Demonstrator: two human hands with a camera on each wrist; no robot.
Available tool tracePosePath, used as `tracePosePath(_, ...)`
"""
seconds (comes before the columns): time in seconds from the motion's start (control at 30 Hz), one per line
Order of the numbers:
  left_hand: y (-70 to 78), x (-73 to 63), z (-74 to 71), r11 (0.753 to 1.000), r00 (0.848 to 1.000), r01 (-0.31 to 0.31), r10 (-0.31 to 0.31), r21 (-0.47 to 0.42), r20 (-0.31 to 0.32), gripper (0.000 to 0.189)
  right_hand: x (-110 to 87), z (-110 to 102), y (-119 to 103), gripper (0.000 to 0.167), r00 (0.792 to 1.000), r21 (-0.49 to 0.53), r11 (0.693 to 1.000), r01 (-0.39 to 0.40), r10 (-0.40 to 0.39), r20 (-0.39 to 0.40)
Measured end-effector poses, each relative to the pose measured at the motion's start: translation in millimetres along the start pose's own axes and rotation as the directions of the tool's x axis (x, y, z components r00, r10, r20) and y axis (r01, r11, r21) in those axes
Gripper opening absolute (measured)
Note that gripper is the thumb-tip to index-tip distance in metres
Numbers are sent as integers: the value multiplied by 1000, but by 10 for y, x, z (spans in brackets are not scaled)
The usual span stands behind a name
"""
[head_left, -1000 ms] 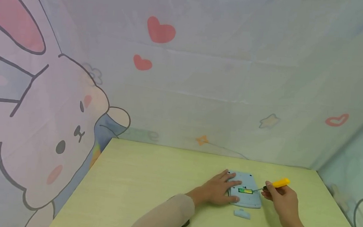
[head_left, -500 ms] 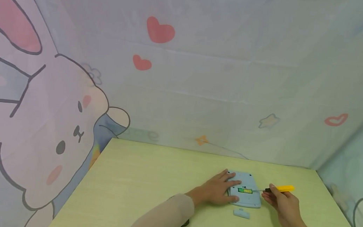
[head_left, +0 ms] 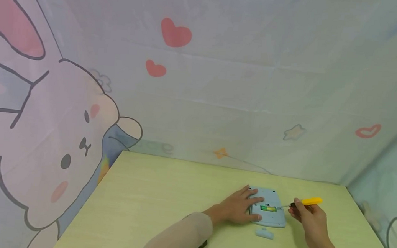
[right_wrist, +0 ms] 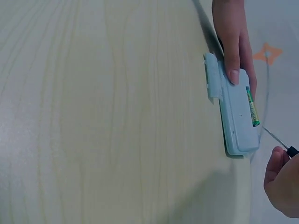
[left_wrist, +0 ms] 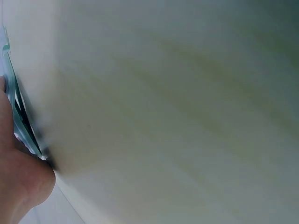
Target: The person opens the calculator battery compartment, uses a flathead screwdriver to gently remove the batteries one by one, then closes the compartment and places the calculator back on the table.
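A flat light-blue device (head_left: pixel 270 219), shaped like a calculator, lies back side up on the table. In its uncovered battery slot sits a green-and-gold battery (head_left: pixel 268 209). My left hand (head_left: pixel 238 205) rests on the device's left part with fingers spread. From the right, my right hand (head_left: pixel 310 222) pinches a screwdriver (head_left: pixel 312 201) with a yellow handle and thin metal shaft. Its tip reaches the right end of the battery in the head view. In the right wrist view the shaft (right_wrist: pixel 275 137) points toward the battery's end. The battery cover (head_left: pixel 264 233) lies just in front of the device.
The pale yellow-green wooden table (head_left: pixel 166 191) runs left and in front of the hands. A cloth backdrop (head_left: pixel 222 83) printed with hearts and a rabbit hangs behind it and along the sides. The table's right edge lies beyond my right hand.
The right hand and screwdriver shifted slightly right, the handle dipping flatter and then tilting up a little. My left hand, the device, battery and cover look the same.
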State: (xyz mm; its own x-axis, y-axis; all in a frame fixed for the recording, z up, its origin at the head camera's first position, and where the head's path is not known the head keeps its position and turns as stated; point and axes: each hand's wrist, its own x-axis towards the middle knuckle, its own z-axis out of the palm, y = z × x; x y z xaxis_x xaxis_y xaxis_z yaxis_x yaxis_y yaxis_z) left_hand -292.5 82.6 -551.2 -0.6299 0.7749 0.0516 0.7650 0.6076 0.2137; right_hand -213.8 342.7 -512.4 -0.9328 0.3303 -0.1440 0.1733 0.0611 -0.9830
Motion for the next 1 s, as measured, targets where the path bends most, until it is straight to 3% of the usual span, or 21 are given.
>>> tracePosePath(0.17, -3, 7, 22, 1000, 1000, 4, -4, -7, -3, 69, -55, 8, -77, 53, 989, -150, 978, 144, -145, 2)
tracePosePath(0.3, -14, 13, 48, 1000, 1000, 0, 0, -1, -7, 69, -84, 3, -142, 49, 978, -240, 949, 205, -210, 5)
tracePosePath(0.8, -26, 17, 63, 1000, 1000, 5, -5, -12, -5, 70, -43, -49, -203, 47, 970, -301, 925, 230, -243, -5)
tracePosePath(1.0, -15, 18, 54, 1000, 1000, 7, -7, -6, -2, 70, 0, -83, -174, 45, 971, -287, 932, 220, -237, -28)
